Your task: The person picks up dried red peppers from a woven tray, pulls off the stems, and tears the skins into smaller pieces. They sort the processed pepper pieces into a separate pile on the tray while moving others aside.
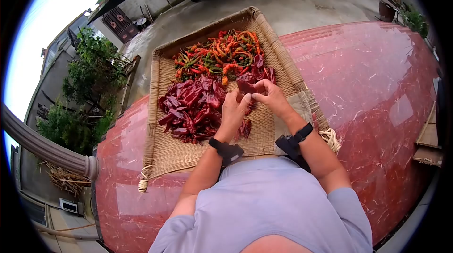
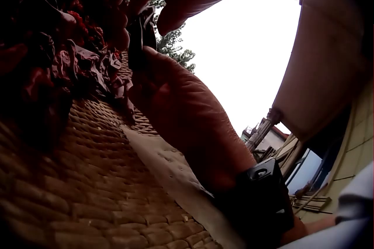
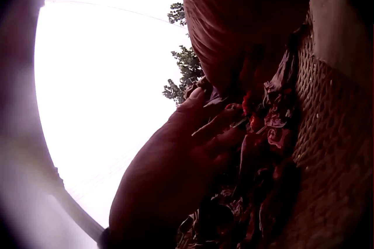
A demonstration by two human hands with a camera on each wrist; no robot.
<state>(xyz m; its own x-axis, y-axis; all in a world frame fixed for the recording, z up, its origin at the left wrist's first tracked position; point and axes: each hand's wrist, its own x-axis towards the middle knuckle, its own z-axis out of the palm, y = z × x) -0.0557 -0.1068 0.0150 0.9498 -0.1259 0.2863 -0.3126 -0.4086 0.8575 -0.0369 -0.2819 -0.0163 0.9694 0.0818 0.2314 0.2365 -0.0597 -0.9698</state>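
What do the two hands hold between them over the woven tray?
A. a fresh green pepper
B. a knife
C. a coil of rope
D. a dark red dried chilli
D: in the head view the left hand and the right hand both pinch a dark red dried chilli just above the woven tray, beside the pile of similar dark red chillies.

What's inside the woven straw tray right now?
A heap of dark red dried chillies mid-tray, mixed orange, green and red chillies at the far end. The left hand and right hand hold one dark red chilli piece; what lies beneath them is hidden.
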